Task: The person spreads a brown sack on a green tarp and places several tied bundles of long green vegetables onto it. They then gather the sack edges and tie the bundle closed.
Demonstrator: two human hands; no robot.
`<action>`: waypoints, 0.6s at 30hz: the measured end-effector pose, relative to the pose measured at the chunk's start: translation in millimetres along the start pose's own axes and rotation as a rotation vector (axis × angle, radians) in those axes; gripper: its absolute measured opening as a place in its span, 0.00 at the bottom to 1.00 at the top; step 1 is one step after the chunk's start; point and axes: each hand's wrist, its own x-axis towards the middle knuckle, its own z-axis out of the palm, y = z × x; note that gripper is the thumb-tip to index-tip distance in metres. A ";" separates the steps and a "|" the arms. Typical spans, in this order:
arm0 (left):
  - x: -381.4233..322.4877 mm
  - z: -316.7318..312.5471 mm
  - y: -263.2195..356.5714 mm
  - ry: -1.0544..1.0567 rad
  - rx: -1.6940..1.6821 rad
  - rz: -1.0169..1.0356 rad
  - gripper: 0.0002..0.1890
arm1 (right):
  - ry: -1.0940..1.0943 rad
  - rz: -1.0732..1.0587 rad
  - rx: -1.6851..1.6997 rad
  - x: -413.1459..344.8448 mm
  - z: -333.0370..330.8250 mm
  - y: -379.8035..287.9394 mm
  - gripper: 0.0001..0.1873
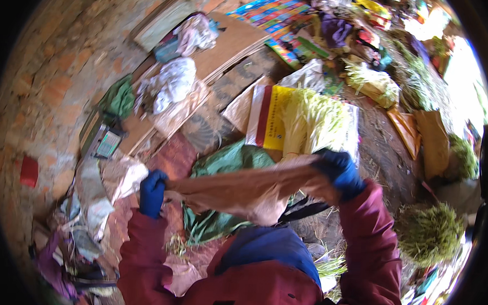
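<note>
A pinkish-brown cloth or soft sheet (242, 188) is stretched between my two blue-gloved hands, above my lap. My left hand (153, 193) grips its narrow left end. At its other end, my right hand (340, 172) is closed on the bunched material and looks slightly blurred. Just beyond the sheet, bundles of pale yellow-green stalks (315, 118) lie on a yellow, white and dark red printed sack (258, 116). A crumpled green woven plastic sheet (231, 160) spreads partly beneath the held sheet.
Stacked cardboard (231, 43) and a crumpled white plastic bag (176, 83) lie at the upper left. A digital scale (107, 143) stands by the brick wall (56, 89). More green stalks (430, 233) lie at the right, below a brown paper-like wrapper (432, 139).
</note>
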 end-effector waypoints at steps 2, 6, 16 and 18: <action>2.8 1.4 29.7 -0.001 -0.003 0.113 0.06 | 0.053 -0.188 -0.117 34.4 -23.6 -4.2 0.05; -4.8 -1.0 89.4 -0.029 -0.143 0.040 0.06 | 0.052 -0.420 -0.230 89.4 -50.1 -27.5 0.08; -43.6 -87.6 29.6 0.057 0.746 0.107 0.06 | 0.057 -0.468 -0.727 146.7 -63.7 -57.1 0.09; -58.7 -100.9 -2.5 0.162 0.721 0.083 0.06 | 0.122 -0.592 -0.810 140.9 -60.2 -41.1 0.09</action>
